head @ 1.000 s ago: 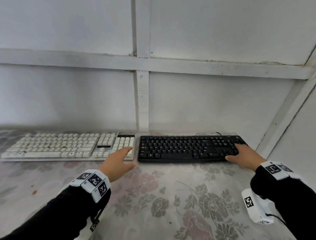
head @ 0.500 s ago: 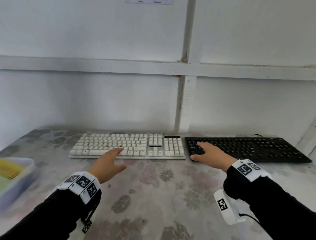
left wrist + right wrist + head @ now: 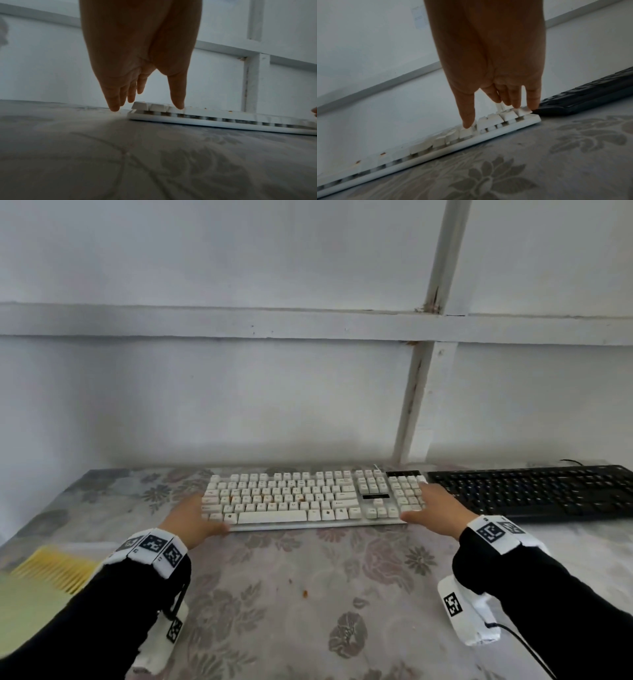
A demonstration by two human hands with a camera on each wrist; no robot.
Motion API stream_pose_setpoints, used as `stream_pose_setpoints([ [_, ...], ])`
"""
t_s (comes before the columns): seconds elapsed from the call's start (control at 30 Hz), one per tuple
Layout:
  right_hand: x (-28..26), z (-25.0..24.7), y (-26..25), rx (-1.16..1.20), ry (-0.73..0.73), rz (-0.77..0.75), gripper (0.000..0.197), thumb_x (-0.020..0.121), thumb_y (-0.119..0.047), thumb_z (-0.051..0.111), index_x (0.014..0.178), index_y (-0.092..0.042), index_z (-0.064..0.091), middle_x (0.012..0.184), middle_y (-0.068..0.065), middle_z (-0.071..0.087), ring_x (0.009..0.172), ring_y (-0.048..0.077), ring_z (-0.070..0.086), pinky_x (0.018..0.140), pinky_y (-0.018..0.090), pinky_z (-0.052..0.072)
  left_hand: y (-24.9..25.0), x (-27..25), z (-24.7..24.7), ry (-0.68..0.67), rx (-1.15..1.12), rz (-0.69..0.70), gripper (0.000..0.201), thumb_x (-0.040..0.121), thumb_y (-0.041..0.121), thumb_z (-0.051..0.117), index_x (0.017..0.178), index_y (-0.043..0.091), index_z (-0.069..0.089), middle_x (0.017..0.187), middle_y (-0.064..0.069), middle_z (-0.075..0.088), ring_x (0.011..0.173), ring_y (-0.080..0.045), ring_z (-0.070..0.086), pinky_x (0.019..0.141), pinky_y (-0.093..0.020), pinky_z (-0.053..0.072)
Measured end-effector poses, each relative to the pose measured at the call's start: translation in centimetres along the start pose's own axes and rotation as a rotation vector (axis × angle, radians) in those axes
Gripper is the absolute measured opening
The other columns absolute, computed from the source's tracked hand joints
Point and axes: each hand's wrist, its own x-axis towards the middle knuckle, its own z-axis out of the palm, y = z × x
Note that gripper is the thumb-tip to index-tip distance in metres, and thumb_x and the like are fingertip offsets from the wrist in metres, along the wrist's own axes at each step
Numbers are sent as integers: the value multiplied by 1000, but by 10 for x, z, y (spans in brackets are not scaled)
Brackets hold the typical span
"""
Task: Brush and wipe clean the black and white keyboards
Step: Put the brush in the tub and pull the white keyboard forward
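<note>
The white keyboard [image 3: 308, 498] lies in the middle of the table with orange crumbs among its keys. The black keyboard [image 3: 534, 491] sits right beside it on the right. My left hand [image 3: 198, 518] is at the white keyboard's left end. In the left wrist view its thumb [image 3: 178, 105] touches the end keys and its straight fingers [image 3: 114, 106] reach down beside the keyboard [image 3: 223, 119]. My right hand [image 3: 428, 505] is at the right end. Its thumb [image 3: 467, 121] and straight fingers [image 3: 533, 104] rest on the white keys [image 3: 493, 120], next to the black keyboard [image 3: 590, 97].
A flowered cloth [image 3: 342, 594] covers the table, with an orange crumb [image 3: 304, 594] on it. At the near left are a yellow bristled brush [image 3: 51, 570] and something pale green [image 3: 24, 604]. A white wall with wooden battens [image 3: 421, 392] stands close behind the keyboards.
The view has swung left. My right hand left the black keyboard and went to the white keyboard's right end. My left hand moved to its left end.
</note>
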Motion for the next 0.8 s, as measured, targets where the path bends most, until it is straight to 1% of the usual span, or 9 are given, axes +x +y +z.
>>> stream_pose_setpoints([
  [0.13, 6, -3, 5, -30, 21, 22, 60, 72, -36, 76, 119, -7, 53, 119, 10, 57, 104, 24, 56, 86, 32, 48, 0, 11, 3, -40, -19, 23, 62, 72, 12, 78, 126, 2, 48, 128, -13, 55, 116, -29, 53, 98, -33, 39],
  [0.23, 5, -8, 5, -4, -3, 34, 41, 78, -26, 75, 110, -9, 55, 105, 4, 58, 93, 18, 56, 68, 19, 43, -2, 17, 1, -81, -45, -14, 75, 73, 17, 78, 135, 4, 38, 136, -13, 48, 123, -29, 47, 101, -34, 37],
  [0.27, 4, -8, 5, 18, -21, 42, 35, 80, -20, 74, 107, -11, 54, 102, 2, 59, 91, 16, 55, 67, 19, 41, -3, 20, 1, -91, -58, -25, 80, 72, 19, 79, 137, 5, 34, 138, -13, 46, 124, -29, 46, 102, -35, 36],
  [0.37, 1, -9, 5, 87, -58, 30, 39, 81, -19, 74, 112, -13, 52, 114, 4, 62, 94, 14, 54, 82, 22, 39, -5, 22, 1, -102, -60, -42, 85, 70, 20, 80, 139, 6, 31, 139, -13, 45, 124, -29, 45, 103, -35, 36],
  [0.5, -5, -12, 5, 121, -62, 67, 45, 84, -17, 71, 123, -6, 51, 117, 4, 58, 97, 14, 49, 84, 22, 34, -1, 19, 4, -86, -21, -46, 78, 73, 18, 78, 136, 6, 35, 136, -12, 48, 122, -28, 47, 99, -33, 36],
  [0.57, -6, -14, 8, 169, -58, 80, 48, 82, -17, 72, 123, -3, 52, 119, 3, 59, 101, 17, 53, 90, 26, 39, -2, 18, 4, -80, -22, -40, 73, 73, 17, 78, 134, 7, 39, 134, -11, 51, 120, -28, 49, 98, -33, 36],
  [0.67, -2, -11, 20, 196, -43, 125, 67, 75, -33, 78, 130, -5, 50, 128, 7, 59, 115, 23, 56, 103, 38, 42, -3, 15, 3, -71, -39, -49, 70, 72, 18, 78, 132, 9, 44, 132, -10, 54, 118, -29, 51, 100, -36, 37],
  [0.73, 5, -9, 31, 215, -43, 111, 61, 74, -37, 78, 124, -9, 57, 123, 6, 62, 112, 23, 58, 102, 40, 43, -4, 13, 1, -66, -48, -67, 70, 74, 19, 77, 134, 7, 42, 133, -12, 52, 120, -30, 50, 102, -37, 37],
  [0.8, 6, -10, 37, 230, -57, 105, 71, 66, -45, 79, 124, -10, 58, 124, 5, 62, 113, 23, 58, 103, 40, 43, -5, 12, -1, -74, -27, -96, 77, 75, 24, 77, 139, 8, 37, 140, -12, 46, 125, -30, 45, 105, -38, 35],
])
